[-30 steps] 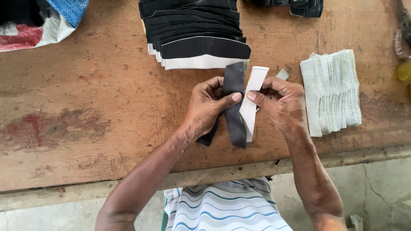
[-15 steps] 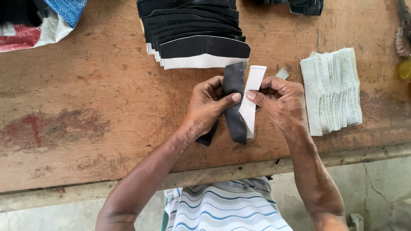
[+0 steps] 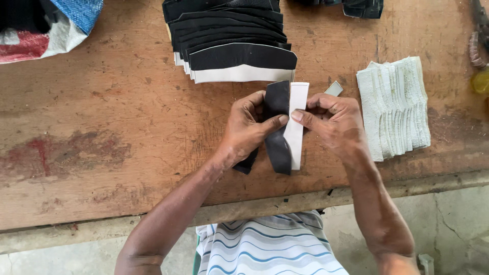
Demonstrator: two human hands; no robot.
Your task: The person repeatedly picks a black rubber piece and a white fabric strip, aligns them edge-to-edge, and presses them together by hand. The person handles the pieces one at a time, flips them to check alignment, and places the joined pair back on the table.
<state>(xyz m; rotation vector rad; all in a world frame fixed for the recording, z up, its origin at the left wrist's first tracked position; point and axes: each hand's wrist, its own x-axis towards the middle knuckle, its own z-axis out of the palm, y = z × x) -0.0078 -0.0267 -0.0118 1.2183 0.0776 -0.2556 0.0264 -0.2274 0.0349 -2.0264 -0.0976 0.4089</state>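
The black curved strip of flexible material (image 3: 277, 127) and the white flat strip (image 3: 296, 125) beside it sit just as a second ago, pinched together above the worn wooden table (image 3: 112, 132): left hand (image 3: 247, 127) grips the black piece, right hand (image 3: 333, 119) the white, so alignment seems unfinished
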